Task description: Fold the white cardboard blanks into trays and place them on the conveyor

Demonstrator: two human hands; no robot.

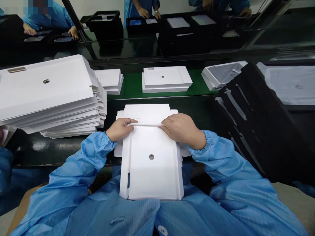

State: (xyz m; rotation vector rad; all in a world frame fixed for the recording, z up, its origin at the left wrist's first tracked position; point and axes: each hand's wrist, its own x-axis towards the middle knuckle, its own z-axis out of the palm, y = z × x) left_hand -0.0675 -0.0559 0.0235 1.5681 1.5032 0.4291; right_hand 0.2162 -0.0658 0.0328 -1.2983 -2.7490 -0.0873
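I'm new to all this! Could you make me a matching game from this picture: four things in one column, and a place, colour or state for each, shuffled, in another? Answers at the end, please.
Things:
1. White card with side flaps
2. Tall stack of white card
3. Black slotted piece
4. Surface under the middle white boxes

Descriptions:
A. Slanting at the picture's right
B. Green
C. Pinched by the left hand and right hand
D. Piled at the picture's left

Pairs: 1-C, 2-D, 3-A, 4-B
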